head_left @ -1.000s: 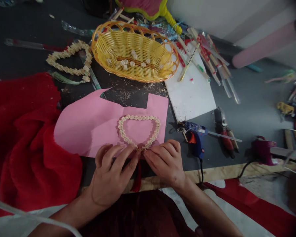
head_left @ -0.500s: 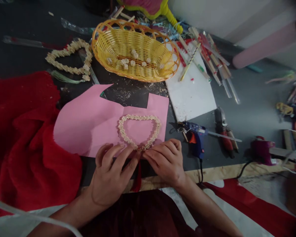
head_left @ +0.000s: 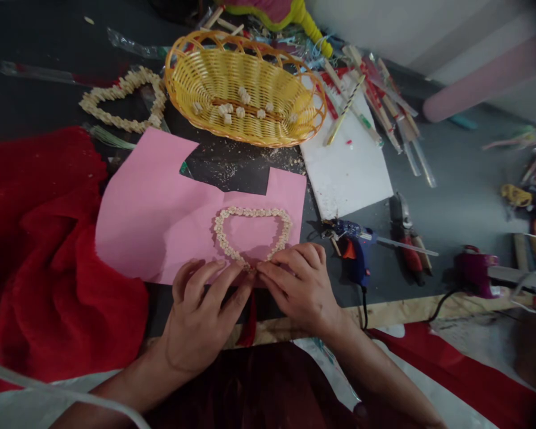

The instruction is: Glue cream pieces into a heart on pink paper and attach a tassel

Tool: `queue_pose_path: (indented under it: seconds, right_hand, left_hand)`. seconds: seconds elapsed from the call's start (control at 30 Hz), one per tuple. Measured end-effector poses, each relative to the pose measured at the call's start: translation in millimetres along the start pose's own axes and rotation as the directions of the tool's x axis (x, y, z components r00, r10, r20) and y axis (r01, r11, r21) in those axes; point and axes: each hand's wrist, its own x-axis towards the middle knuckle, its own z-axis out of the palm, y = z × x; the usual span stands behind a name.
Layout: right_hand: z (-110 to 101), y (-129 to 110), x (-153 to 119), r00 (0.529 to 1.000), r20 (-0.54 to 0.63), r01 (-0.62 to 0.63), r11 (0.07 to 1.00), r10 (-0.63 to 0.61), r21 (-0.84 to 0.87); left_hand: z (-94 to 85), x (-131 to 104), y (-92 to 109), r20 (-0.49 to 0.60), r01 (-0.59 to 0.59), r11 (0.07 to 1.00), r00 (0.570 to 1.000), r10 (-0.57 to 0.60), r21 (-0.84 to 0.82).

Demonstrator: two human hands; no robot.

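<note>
A heart-shaped ring of small cream beads (head_left: 252,213) lies on a pink paper sheet (head_left: 134,214), its point toward me. My left hand (head_left: 205,310) pinches the ring's left side near that point, thumb and forefinger closed. My right hand (head_left: 300,289) pinches the ring at the point from the right. The fingertips of both hands almost meet there and hide the join. From beneath them a dark red tassel (head_left: 249,325) hangs over the table's front edge.
Behind the paper stands a yellow wicker basket (head_left: 245,134) with several small cream pieces. Another beaded heart (head_left: 111,122) lies at the back left, red cloth (head_left: 67,262) at the left. A blue glue gun (head_left: 360,256), pliers (head_left: 408,238) and a white board (head_left: 343,173) are on the right.
My right hand has shifted slightly left and up along the beaded heart's point. The left side of the pink paper has lifted and slid up, covering part of the green tassel. My left hand is nearly unchanged.
</note>
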Motion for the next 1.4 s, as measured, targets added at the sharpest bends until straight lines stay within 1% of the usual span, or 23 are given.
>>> queue_pose_path:
  seconds: [0.23,0.43,0.67,0.77,0.97,1.13,1.27,1.4]
  right_hand:
    - [1.6,-0.4,-1.2,0.999,-0.015,-0.03,1.0,0.03,-0.003]
    - [0.0,2.0,-4.4,0.998,0.023,-0.057,0.997,0.056,0.042]
    - [-5.0,3.0,-6.6,0.993,-0.078,-0.078,0.992,0.086,0.102]
    - [-4.4,0.5,-4.6,0.994,-0.098,-0.048,0.995,0.057,0.092]
    - [0.3,-0.3,-6.3,0.997,-0.065,0.035,0.999,-0.036,-0.012]
    - [1.4,1.3,-10.2,0.991,-0.094,0.086,0.994,-0.092,-0.066]
    - [3.3,-0.4,-11.8,0.991,-0.101,0.081,0.994,-0.089,-0.074]
    - [4.8,-2.8,-11.5,0.995,-0.07,0.059,0.994,-0.065,-0.093]
  left_hand:
    - [-0.1,0.5,0.1,0.01,-0.005,1.0,1.0,0.005,0.029]
    - [1.4,1.0,-0.3,0.016,-0.009,1.0,1.0,0.008,0.029]
    - [1.0,-0.2,-0.2,0.01,-0.015,1.0,1.0,0.015,0.027]
    - [1.3,-1.1,-0.3,0.0,-0.013,1.0,1.0,0.013,0.016]
    - [2.3,-1.0,-1.1,0.007,-0.01,1.0,1.0,0.01,0.012]
    - [1.7,0.7,-0.2,0.011,-0.011,1.0,1.0,0.011,0.017]
    - [2.4,0.1,-0.1,0.009,-0.005,1.0,1.0,0.005,0.015]
    - [3.0,-0.5,-1.1,-0.001,-0.018,1.0,1.0,0.018,-0.002]
